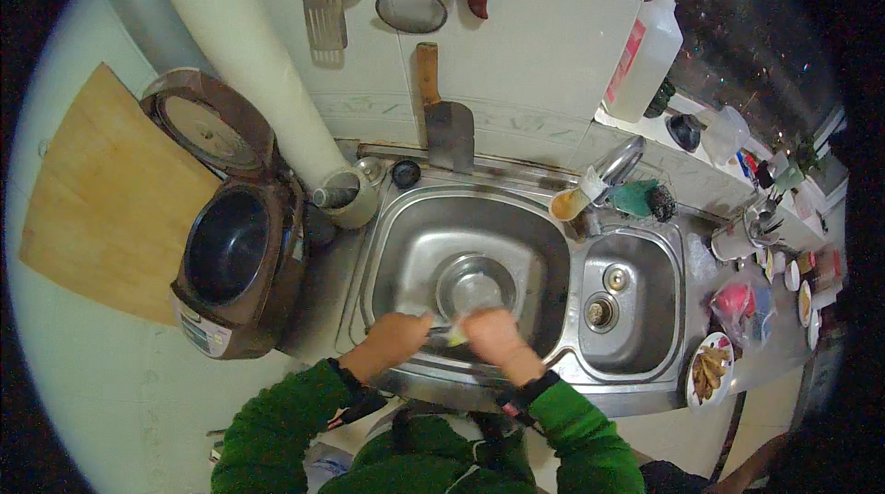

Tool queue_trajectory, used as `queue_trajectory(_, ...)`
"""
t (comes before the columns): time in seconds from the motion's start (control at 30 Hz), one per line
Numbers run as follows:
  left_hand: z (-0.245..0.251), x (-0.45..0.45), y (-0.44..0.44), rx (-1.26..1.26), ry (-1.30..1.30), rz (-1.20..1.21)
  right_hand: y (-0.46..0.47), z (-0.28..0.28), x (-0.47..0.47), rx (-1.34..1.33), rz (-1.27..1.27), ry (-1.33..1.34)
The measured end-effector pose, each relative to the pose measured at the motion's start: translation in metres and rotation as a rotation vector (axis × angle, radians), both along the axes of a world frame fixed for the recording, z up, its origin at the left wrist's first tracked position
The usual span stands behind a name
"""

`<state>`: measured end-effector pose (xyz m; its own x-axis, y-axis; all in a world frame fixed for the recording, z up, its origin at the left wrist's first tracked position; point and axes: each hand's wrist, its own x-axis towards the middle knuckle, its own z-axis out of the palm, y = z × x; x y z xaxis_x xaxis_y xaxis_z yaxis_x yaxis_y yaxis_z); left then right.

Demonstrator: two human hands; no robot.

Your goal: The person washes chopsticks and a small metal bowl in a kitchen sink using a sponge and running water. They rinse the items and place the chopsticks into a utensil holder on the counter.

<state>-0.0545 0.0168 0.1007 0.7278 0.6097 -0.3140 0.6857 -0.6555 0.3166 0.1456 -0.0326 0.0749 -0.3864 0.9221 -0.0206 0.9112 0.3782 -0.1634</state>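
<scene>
Both my hands are over the front of the large stainless steel sink basin. My left hand is closed around a slim dark object that points toward the right hand; blur hides what it is. In my right hand is a small pale yellow-green piece, mostly covered by the fingers. The two hands are close together, with these things between them. Just beyond them a round metal bowl rests on the basin floor, its near rim partly behind my right hand.
A rice cooker with its lid up stands left, by a wooden cutting board. A cleaver leans on the back wall. The faucet and smaller basin are right, then a plate of food. A person's arm shows lower right.
</scene>
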Motion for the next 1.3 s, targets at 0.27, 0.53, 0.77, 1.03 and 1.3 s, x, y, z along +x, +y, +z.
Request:
queue_trajectory(0.27,-0.006,0.014,-0.007,0.176,-0.181,0.312,0.026,-0.049,0.021,-0.44,-1.304,1.954)
queue_trajectory(0.53,-0.004,0.058,-0.045,-0.124,-0.211,0.318,0.055,-0.024,0.012,-0.231,-1.312,2.317)
queue_trajectory(0.77,-0.002,0.063,-0.04,-0.079,-0.168,0.25,0.047,-0.021,-0.015,-0.257,-1.166,1.751)
queue_trajectory(1.03,0.015,0.035,0.013,0.659,-0.403,-0.093,0.025,0.006,-0.003,-0.089,-0.195,0.121)
queue_trajectory(1.3,0.004,0.003,0.004,0.047,-0.005,0.255,0.026,-0.013,0.076,0.139,-0.488,0.22)
